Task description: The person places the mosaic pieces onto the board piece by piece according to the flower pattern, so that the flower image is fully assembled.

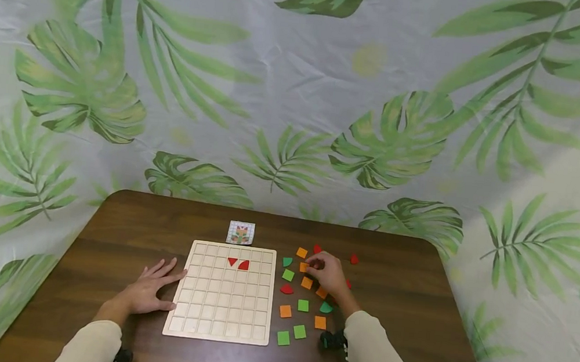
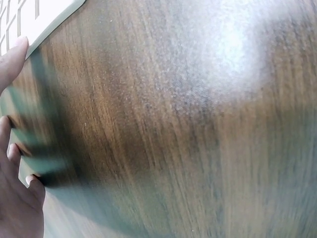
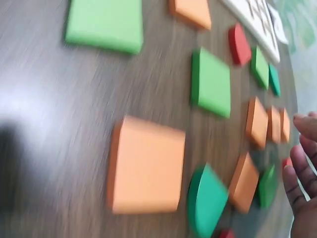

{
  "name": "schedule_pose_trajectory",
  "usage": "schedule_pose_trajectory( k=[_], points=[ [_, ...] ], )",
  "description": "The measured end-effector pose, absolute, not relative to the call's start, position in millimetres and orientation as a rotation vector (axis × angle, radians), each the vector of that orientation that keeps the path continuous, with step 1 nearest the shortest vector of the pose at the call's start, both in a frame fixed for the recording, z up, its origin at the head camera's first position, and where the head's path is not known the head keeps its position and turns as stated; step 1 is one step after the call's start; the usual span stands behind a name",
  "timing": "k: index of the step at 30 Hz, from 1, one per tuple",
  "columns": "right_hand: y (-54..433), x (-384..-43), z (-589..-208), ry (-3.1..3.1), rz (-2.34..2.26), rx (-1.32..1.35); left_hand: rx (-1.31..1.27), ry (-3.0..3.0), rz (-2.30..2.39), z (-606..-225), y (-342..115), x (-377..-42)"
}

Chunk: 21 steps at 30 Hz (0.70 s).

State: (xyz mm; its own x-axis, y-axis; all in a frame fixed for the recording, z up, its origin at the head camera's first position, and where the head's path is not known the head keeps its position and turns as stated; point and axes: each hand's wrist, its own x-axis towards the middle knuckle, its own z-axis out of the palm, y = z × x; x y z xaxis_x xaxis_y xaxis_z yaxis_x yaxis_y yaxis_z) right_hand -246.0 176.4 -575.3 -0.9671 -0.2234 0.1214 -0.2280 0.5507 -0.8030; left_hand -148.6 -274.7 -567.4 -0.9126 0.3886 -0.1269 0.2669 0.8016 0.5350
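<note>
Sleeves (image 1: pixel 96 346): pale, one on each forearm, nearest us.
Green squares (image 1: pixel 282 337): we see two just beside the near right corner of the gridded board (image 1: pixel 219 308).
Left hand (image 1: pixel 145 295): fingers straight and spread, gripping nothing; thumb and forefinger reach the board's left edge.
Board position: flat on the dark table (image 1: pixel 155 220), between the left hand and the loose pieces.
Red fan piece (image 1: pixel 287 289): just right of the board.
Right hand (image 1: pixel 327 275): above the loose pieces, fingertips by an orange square (image 1: pixel 304 267); we cannot tell whether they pinch anything.
Placed pieces: we find a red triangle (image 1: pixel 232 261) left of a red quarter-circle (image 1: pixel 243 265), toward the board's far side.
Card (image 1: pixel 240 233): printed with a coloured pattern, just beyond the board.
Cloth (image 1: pixel 288 87): leaf-patterned, behind the table.
</note>
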Motion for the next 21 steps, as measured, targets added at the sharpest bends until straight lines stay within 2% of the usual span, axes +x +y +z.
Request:
schedule_pose_trajectory(
  k=[11,21],
  points=[
    [240,-235,-580,-2.774,1.349,0.175,0.518,2.763,0.783,-566,-270,-148],
    [267,-226,-589,-2.799,1.348,0.0,0.503,2.752,0.773,-569,-272,-150]
  ],
)
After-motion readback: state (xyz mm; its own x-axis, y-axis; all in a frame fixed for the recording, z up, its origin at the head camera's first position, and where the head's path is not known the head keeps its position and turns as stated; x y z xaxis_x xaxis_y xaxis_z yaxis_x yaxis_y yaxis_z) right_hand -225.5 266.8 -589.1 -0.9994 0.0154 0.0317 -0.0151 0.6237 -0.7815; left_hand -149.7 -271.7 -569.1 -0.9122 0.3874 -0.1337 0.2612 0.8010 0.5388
